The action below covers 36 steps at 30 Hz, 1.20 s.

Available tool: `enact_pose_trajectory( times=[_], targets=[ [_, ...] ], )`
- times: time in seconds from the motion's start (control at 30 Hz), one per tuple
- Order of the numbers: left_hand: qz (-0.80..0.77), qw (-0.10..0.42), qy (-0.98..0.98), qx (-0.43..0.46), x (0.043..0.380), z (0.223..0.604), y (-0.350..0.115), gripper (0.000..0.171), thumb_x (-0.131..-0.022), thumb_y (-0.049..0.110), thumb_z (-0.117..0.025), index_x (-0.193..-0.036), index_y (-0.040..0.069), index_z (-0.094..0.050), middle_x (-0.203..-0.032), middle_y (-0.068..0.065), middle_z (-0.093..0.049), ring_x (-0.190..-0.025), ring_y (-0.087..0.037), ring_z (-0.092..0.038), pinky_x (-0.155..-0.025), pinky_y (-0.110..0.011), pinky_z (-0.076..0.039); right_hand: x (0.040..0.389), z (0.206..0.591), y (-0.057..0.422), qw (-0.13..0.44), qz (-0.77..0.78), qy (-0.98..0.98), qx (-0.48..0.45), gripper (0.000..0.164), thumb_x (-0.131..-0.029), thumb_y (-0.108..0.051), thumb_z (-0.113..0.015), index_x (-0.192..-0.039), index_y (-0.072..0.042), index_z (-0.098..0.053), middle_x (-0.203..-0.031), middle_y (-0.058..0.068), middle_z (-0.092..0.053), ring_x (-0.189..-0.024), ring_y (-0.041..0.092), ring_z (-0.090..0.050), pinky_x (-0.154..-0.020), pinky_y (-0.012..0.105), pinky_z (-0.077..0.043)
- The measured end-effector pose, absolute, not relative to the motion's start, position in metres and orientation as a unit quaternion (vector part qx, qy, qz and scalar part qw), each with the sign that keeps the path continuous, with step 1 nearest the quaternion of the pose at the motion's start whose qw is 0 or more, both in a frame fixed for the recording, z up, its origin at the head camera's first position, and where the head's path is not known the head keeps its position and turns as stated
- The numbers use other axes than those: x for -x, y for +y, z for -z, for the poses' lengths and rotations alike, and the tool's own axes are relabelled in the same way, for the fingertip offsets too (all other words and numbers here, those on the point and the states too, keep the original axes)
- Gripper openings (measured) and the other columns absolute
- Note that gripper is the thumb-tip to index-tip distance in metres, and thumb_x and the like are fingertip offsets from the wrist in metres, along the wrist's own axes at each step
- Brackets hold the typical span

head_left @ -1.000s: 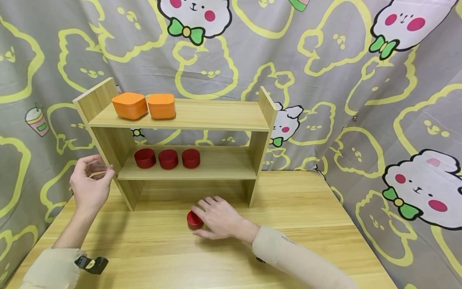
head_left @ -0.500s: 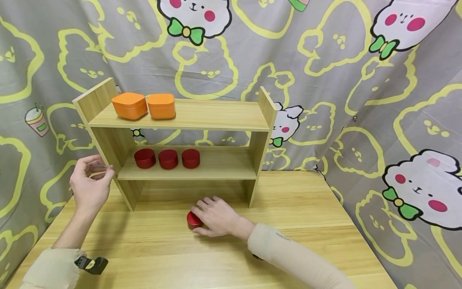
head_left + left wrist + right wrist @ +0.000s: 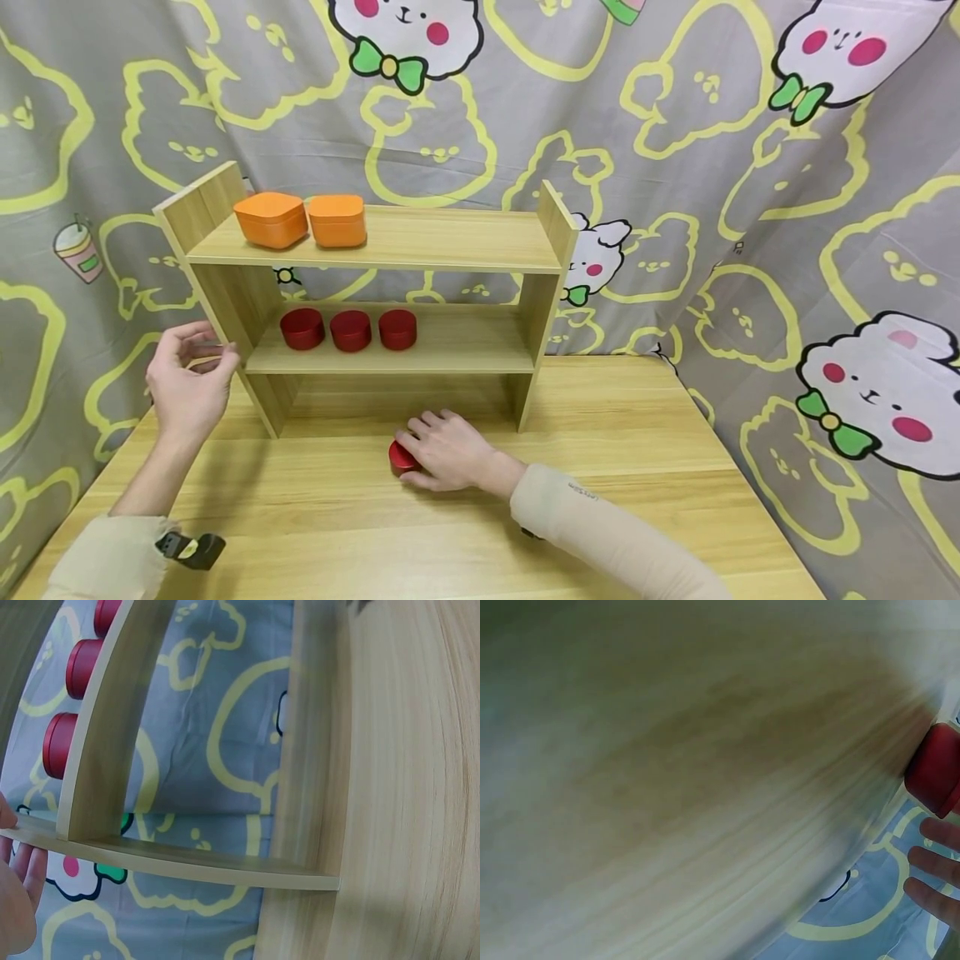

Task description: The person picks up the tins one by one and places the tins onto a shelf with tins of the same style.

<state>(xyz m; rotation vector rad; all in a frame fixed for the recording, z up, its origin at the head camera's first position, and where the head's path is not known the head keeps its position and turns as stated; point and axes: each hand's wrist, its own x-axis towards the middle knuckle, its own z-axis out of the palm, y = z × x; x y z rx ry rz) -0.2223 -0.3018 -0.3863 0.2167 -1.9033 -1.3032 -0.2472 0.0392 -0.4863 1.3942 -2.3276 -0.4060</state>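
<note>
My left hand (image 3: 189, 383) grips the left side panel of a small wooden shelf (image 3: 390, 360). In the left wrist view the thumb (image 3: 6, 817) lies on one face of the panel and the fingers (image 3: 30, 870) on the other. On the table in front of the shelf, my right hand (image 3: 450, 452) holds a round red tin (image 3: 402, 458) between thumb and forefinger, the other fingers reaching past it. The same red tin (image 3: 934, 769) shows at the right edge of the right wrist view, above three fingers (image 3: 934, 866).
Three similar red tins (image 3: 350, 331) stand in a row on the middle board, towards its left. Two orange boxes (image 3: 307, 222) sit side by side at the left of the top board. Behind the wooden table (image 3: 615, 467) hangs a grey patterned curtain (image 3: 675, 83).
My right hand has shifted slightly left and its fingers have drawn closer over the red tin. The left hand, the shelf and the things on it stay put.
</note>
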Motion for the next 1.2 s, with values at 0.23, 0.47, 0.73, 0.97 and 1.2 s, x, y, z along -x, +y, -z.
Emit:
enact_pose_trajectory(
  times=[0.23,0.47,0.73,0.97,1.2],
  targets=[
    [0.513,0.405,-0.752,-0.083,0.2223,0.3863,-0.3019,0.035,-0.089,-0.003,-0.069,-0.119,0.013,-0.068,-0.097,0.023,-0.060,-0.082,0.012,-0.063,-0.073,0.002,-0.052,0.2489,0.4878,0.0379,0.196,0.148,-0.831,-0.499,0.063,-0.101,-0.070,-0.046,-0.140,-0.023,-0.060,-0.117,-0.007,-0.069,-0.101,0.013,-0.068,-0.078,0.027,-0.060],
    [0.514,0.400,-0.754,-0.085,0.2219,0.3860,-0.3018,0.035,-0.089,-0.003,-0.069,-0.119,0.015,-0.067,-0.097,0.023,-0.059,-0.083,0.012,-0.062,-0.074,0.002,-0.052,0.2477,0.4882,0.0379,0.195,0.154,-0.829,-0.502,0.062,-0.101,-0.071,-0.047,-0.139,-0.024,-0.061,-0.115,-0.008,-0.070,-0.100,0.012,-0.068,-0.078,0.026,-0.060],
    [0.515,0.398,-0.754,-0.084,0.2220,0.3856,-0.3017,0.035,-0.089,-0.003,-0.069,-0.119,0.015,-0.067,-0.097,0.023,-0.060,-0.082,0.012,-0.062,-0.074,0.002,-0.052,0.2472,0.4877,0.0374,0.196,0.154,-0.828,-0.502,0.060,-0.100,-0.070,-0.050,-0.137,-0.024,-0.062,-0.112,-0.009,-0.070,-0.099,0.012,-0.069,-0.078,0.026,-0.060],
    [0.514,0.401,-0.754,-0.081,0.2225,0.3858,-0.3019,0.035,-0.089,-0.003,-0.069,-0.119,0.014,-0.067,-0.097,0.023,-0.059,-0.082,0.012,-0.062,-0.073,0.002,-0.052,0.2462,0.4879,0.0385,0.194,0.161,-0.828,-0.501,0.059,-0.100,-0.070,-0.050,-0.136,-0.025,-0.062,-0.113,-0.009,-0.070,-0.099,0.011,-0.069,-0.078,0.026,-0.061],
    [0.513,0.402,-0.754,-0.081,0.2218,0.3858,-0.3017,0.035,-0.089,-0.004,-0.069,-0.119,0.014,-0.067,-0.097,0.024,-0.060,-0.082,0.012,-0.062,-0.073,0.002,-0.052,0.2452,0.4881,0.0413,0.200,0.157,-0.824,-0.506,0.057,-0.099,-0.069,-0.051,-0.133,-0.025,-0.063,-0.110,-0.009,-0.070,-0.096,0.011,-0.069,-0.075,0.026,-0.060]
  ],
)
